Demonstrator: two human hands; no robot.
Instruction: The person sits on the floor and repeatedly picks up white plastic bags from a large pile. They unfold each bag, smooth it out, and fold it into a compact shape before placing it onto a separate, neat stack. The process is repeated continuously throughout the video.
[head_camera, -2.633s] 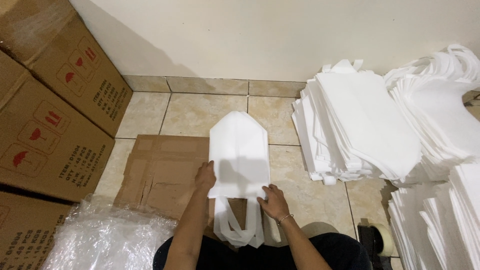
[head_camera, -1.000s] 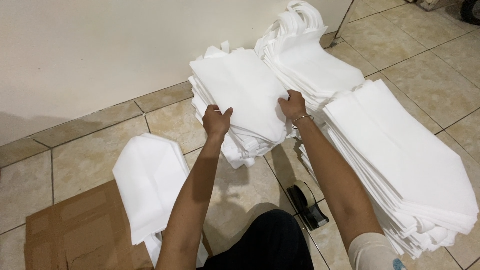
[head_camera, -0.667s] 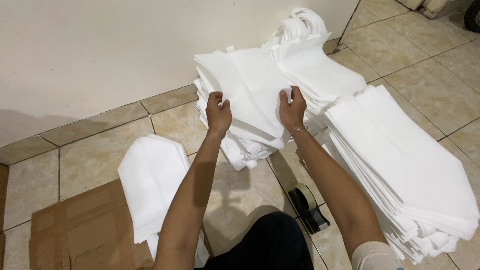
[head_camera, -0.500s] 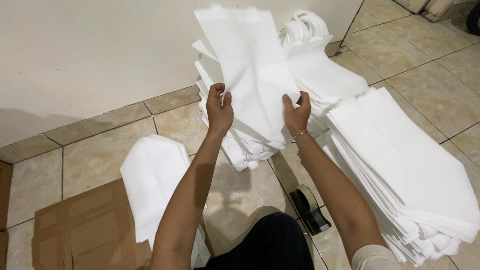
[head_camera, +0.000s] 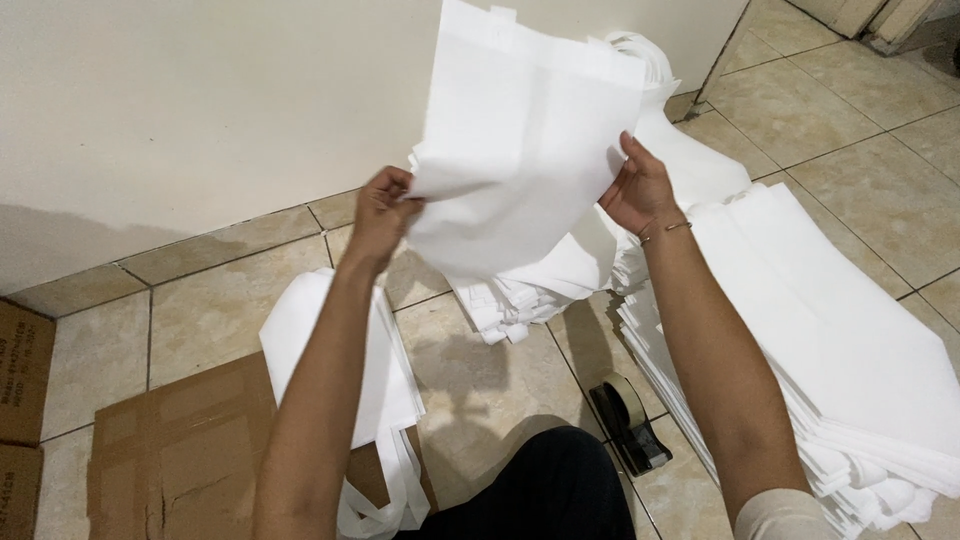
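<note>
Tiled floor (head_camera: 500, 390), white wall behind. Your left hand (head_camera: 380, 212) and right hand (head_camera: 638, 188) both pinch one white bag (head_camera: 520, 150), lifted clear above the stack (head_camera: 560, 280). Pickup step looks done; next likely needs laying it flat on the cardboard (head_camera: 180, 450).

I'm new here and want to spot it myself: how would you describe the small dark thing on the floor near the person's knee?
Start at the big stack of flat white fabric bags on the beige tiled floor to the right. Just left of its near edge, beside the person's dark-trousered knee, lies a black tape dispenser holding a roll of clear tape. It is the only dark, hard thing among soft white cloth.
</note>
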